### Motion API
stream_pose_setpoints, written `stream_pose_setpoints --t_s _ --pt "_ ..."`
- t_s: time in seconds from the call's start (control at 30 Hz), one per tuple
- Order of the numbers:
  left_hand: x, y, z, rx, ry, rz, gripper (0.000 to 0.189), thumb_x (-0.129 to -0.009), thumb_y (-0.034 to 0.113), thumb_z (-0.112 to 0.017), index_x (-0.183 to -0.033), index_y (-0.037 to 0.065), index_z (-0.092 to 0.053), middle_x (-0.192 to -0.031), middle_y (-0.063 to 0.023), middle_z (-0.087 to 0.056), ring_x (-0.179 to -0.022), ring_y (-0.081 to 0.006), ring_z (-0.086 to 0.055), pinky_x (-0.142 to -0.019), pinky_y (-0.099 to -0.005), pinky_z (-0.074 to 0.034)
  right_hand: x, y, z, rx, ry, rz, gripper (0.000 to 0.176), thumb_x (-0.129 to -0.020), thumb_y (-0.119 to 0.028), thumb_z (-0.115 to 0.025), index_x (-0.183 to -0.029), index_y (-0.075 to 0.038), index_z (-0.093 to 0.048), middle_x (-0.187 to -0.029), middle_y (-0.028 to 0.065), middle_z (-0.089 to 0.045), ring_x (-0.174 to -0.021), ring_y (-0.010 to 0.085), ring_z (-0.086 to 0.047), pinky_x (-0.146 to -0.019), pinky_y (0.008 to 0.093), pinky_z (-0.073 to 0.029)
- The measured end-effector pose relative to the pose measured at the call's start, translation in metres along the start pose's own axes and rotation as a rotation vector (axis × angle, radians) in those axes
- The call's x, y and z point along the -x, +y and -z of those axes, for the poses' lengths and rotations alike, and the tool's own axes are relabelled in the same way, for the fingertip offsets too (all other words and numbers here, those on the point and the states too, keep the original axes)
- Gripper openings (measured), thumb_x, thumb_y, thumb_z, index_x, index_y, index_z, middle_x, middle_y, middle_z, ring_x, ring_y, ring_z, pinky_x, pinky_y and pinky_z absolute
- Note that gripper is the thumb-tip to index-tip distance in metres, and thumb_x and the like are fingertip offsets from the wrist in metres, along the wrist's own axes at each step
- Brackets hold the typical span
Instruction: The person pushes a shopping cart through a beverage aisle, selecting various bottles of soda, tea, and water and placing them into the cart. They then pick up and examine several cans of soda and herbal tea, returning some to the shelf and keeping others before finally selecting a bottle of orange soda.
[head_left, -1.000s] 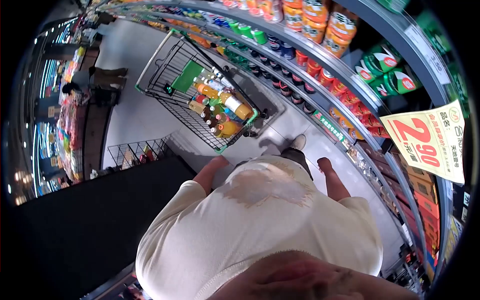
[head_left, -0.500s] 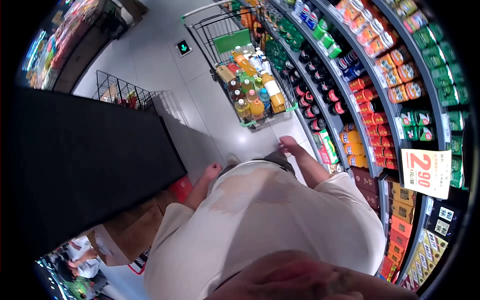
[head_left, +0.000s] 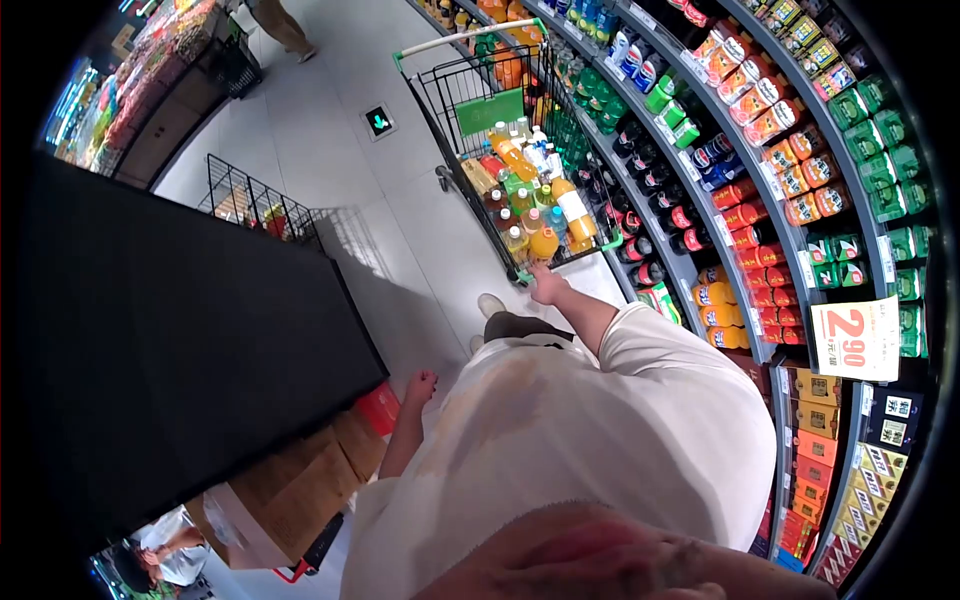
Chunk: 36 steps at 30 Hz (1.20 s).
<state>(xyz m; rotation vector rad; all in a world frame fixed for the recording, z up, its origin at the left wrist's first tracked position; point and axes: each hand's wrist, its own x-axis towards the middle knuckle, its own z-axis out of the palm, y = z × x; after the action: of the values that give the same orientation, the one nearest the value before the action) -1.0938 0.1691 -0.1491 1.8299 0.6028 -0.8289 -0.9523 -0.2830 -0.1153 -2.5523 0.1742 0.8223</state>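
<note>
A shopping cart (head_left: 468,85) with a black wire frame and green trim stands ahead of me, loaded with drink bottles. My right hand (head_left: 547,286) reaches to the cart's near end, its fingers closed around the edge beside the green corner piece. Just above those fingers an orange juice bottle (head_left: 543,243) sits in the cart, with a larger orange bottle (head_left: 575,212) to its right. Low at my side, my left hand (head_left: 422,386) has its fingers curled and holds nothing visible. A red box-like thing (head_left: 379,408) is nearest to it.
Shelves of drinks curve along the right, with a 2.90 price sign (head_left: 857,340) sticking out. A large black panel (head_left: 190,350) fills the left, beside a wire basket (head_left: 262,205). Cardboard boxes (head_left: 310,500) are behind my left arm. People appear at upper left and lower left.
My right hand has moved from beside my leg forward onto the cart's near end. One foot has stepped forward. A person's legs now show more fully at the top left.
</note>
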Motion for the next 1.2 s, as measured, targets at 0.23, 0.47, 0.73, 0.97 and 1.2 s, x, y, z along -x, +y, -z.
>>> stream_pose_setpoints --t_s 0.23,0.47,0.73,0.97,1.2 --pt "0.015 0.029 0.028 -0.11 -0.014 -0.066 0.026 -0.092 0.027 -0.066 -0.104 0.003 -0.066 -0.088 -0.0056 -0.068 -0.071 -0.0142 -0.064 -0.059 -0.0308 -0.051 -0.022 0.019 0.002 -0.023 0.094 -0.146 0.06 -0.079 -0.038 -0.074 -0.133 -0.021 -0.053 -0.134 0.0064 -0.052 -0.128 0.0333 -0.05 -0.097 0.0557 -0.048" --pt "-0.031 0.117 0.063 -0.462 -0.081 -0.152 0.029 -0.092 0.027 -0.066 -0.108 0.003 -0.066 -0.088 -0.0058 -0.068 -0.073 -0.0142 -0.064 -0.061 -0.0304 -0.052 -0.018 0.03 -0.001 -0.06 0.202 -0.196 0.042 -0.082 -0.023 -0.067 -0.123 -0.018 -0.059 -0.13 0.0065 -0.054 -0.126 0.0296 -0.051 -0.098 0.055 -0.045" --pt "-0.12 0.293 0.103 -0.639 -0.177 -0.122 0.032 -0.092 0.027 -0.066 -0.113 0.001 -0.066 -0.089 -0.0061 -0.069 -0.074 -0.0142 -0.064 -0.064 -0.0298 -0.052 -0.04 0.034 0.01 -0.216 0.172 -0.48 0.029 -0.084 -0.013 -0.061 -0.113 -0.016 -0.065 -0.128 0.008 -0.053 -0.123 0.0342 -0.051 -0.1 0.0514 -0.045" --pt "-0.238 0.354 0.11 -0.401 -0.214 -0.122 0.035 -0.092 0.026 -0.066 -0.113 -0.001 -0.067 -0.093 -0.008 -0.07 -0.08 -0.0168 -0.066 -0.071 -0.0319 -0.054 -0.049 0.052 0.038 -0.261 0.04 -0.549 0.034 -0.084 -0.015 -0.062 -0.117 -0.02 -0.068 -0.131 0.012 -0.051 -0.126 0.0385 -0.05 -0.105 0.0513 -0.044" --pt "-0.273 0.41 0.097 -0.794 -0.329 -0.303 0.036 -0.09 0.03 -0.07 -0.114 0.004 -0.068 -0.095 -0.0097 -0.073 -0.089 -0.0192 -0.07 -0.081 -0.0346 -0.055 -0.047 0.065 0.048 -0.316 0.046 -0.561 0.035 -0.082 -0.018 -0.07 -0.117 -0.023 -0.068 -0.133 0.01 -0.052 -0.127 0.0383 -0.048 -0.104 0.0537 -0.044"
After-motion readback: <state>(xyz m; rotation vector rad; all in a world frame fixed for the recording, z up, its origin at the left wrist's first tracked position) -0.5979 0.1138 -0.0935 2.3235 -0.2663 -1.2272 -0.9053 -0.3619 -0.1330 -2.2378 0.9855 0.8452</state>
